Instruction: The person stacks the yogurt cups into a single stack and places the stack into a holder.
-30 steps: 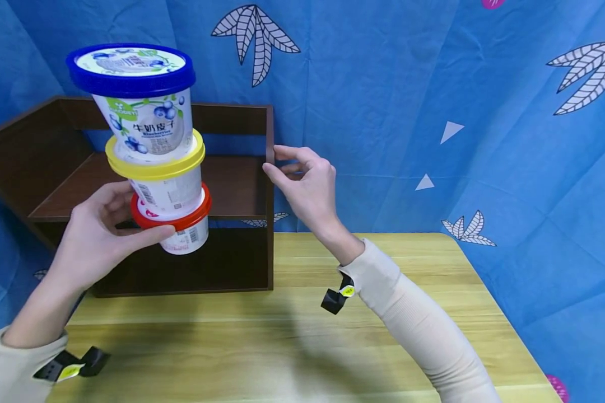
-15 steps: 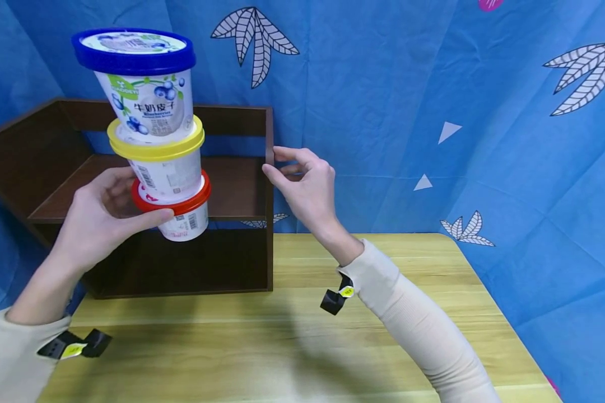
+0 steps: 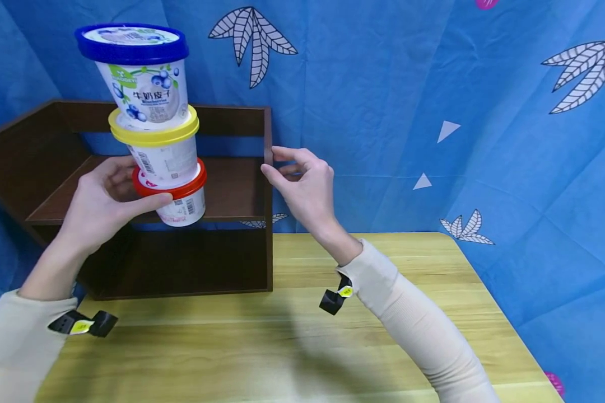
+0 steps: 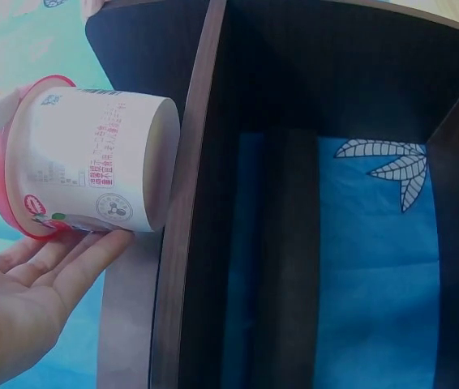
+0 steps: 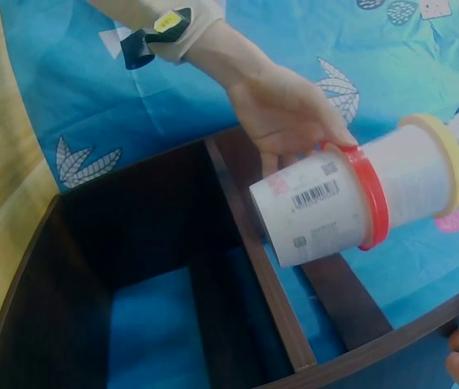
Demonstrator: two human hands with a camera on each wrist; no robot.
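Note:
My left hand [image 3: 98,204] grips the lowest of three stacked paper tubs, a white one with a red lid [image 3: 184,210], thumb along its near side. On it stands a yellow-lidded tub [image 3: 168,163], topped by a blue-lidded tub [image 3: 153,92] printed with blueberries. The stack leans slightly in front of a dark brown two-tier shelf [image 3: 237,187]. In the left wrist view, the red-lidded tub's base [image 4: 163,166] is right by the middle board's front edge [image 4: 193,186]. My right hand [image 3: 307,184] pinches the shelf's right side panel [image 3: 269,196] between thumb and fingers.
The shelf stands on a light wooden table [image 3: 383,313] at its back left. Behind it hangs a blue cloth [image 3: 373,84] with white leaf prints. The lower compartment [image 3: 191,260] lies beneath the middle board, and a back rail [image 3: 232,120] crosses the upper tier.
My left hand has lifted the stack of tubs, moving from below the middle board's edge up to about its height. The right hand has stayed at the side panel.

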